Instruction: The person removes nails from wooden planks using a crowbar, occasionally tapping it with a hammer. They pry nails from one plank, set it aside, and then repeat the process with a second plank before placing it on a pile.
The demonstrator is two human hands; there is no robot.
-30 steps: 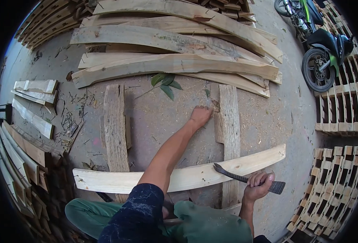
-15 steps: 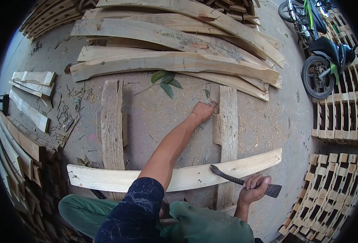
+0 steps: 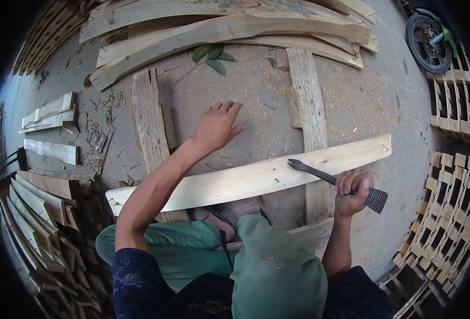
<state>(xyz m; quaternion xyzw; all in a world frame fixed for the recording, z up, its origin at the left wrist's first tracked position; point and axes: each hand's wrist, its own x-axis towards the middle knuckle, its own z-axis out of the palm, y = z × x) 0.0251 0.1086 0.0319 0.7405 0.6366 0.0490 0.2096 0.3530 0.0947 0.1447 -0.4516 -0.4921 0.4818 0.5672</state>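
Note:
My left hand [image 3: 219, 125] hovers over the floor between two weathered timbers, its fingers apart and nothing in it. At the right, my right hand [image 3: 353, 191] is wrapped round a dark metal pry bar [image 3: 325, 177] with a ribbed shaft. The bar's claw end lies over a pale plank [image 3: 245, 178], while its wide flat end sticks out past my fist. This plank, with nails in it, rests across the left timber [image 3: 149, 122] and the right timber [image 3: 309, 101], close in front of my knees.
Long planks [image 3: 235, 29] are piled beyond the timbers, with a leafy twig [image 3: 213, 58] before them. Short boards [image 3: 51, 151] lie at left, above stacked slats [image 3: 30, 223]. Pallets [image 3: 442, 212] and a motorbike wheel [image 3: 429, 43] stand at right. Sawdust and loose nails litter the floor.
My left hand has drawn back leftward from beside the right timber, and its fingers have spread. My right hand keeps hold of the pry bar. The view has tilted down toward my lap.

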